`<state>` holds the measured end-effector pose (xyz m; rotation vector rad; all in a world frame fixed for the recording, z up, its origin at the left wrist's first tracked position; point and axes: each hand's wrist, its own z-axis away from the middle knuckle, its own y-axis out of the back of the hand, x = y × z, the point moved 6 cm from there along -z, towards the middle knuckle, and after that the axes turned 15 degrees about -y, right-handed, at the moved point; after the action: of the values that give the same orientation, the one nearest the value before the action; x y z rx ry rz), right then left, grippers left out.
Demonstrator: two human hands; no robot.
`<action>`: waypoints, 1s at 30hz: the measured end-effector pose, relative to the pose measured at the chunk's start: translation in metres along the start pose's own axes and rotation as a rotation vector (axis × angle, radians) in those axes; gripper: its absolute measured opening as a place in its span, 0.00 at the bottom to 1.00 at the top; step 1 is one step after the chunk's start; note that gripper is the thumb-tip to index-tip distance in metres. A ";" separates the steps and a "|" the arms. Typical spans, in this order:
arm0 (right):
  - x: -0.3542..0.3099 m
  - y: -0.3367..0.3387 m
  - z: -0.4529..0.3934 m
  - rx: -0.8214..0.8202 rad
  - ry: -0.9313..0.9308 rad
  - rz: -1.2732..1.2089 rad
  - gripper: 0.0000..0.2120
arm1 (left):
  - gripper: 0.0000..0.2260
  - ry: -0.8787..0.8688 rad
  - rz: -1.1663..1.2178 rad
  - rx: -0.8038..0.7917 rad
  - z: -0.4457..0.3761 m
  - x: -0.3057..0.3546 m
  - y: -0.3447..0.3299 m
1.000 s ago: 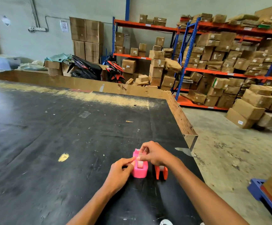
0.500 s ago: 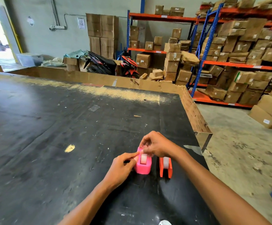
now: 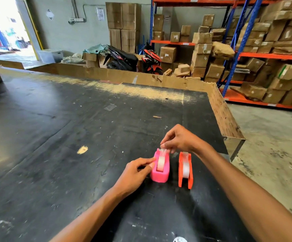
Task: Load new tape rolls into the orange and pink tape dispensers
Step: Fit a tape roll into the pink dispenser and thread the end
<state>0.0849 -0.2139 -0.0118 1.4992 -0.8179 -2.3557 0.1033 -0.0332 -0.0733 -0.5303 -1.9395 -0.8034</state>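
Observation:
A pink tape dispenser (image 3: 161, 173) stands on the black table (image 3: 72, 154) with a clear tape roll (image 3: 160, 163) seated in it. Just to its right stands an orange tape dispenser (image 3: 190, 179), also holding a clear roll (image 3: 185, 169). My left hand (image 3: 134, 175) presses its fingertips against the pink dispenser's left side. My right hand (image 3: 178, 139) is above the pink dispenser's far end, thumb and fingers pinched on the loose end of its tape at the cutter.
The table's right edge, lined with a raised cardboard wall (image 3: 223, 116), runs close to the dispensers. Beyond it are concrete floor, orange-and-blue shelving (image 3: 237, 55) full of boxes, and parked motorbikes (image 3: 122, 58) behind the table's far wall.
The camera has swung left and tilted, so the doorway now shows. My hands stay on the pink dispenser; the right hand's pinch has shifted toward the cutter end.

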 end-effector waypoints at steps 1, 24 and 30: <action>0.001 0.001 -0.003 0.010 0.013 0.009 0.06 | 0.13 0.001 -0.001 -0.005 0.000 -0.001 0.000; 0.007 -0.009 -0.042 -0.073 -0.121 0.238 0.04 | 0.18 -0.163 -0.291 -0.207 -0.006 0.001 -0.010; 0.011 -0.005 -0.027 0.027 -0.184 0.176 0.07 | 0.20 -0.157 -0.239 -0.244 -0.010 0.012 -0.008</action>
<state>0.1041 -0.2238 -0.0311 1.1786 -0.9847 -2.3825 0.0987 -0.0455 -0.0612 -0.5248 -2.0875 -1.1925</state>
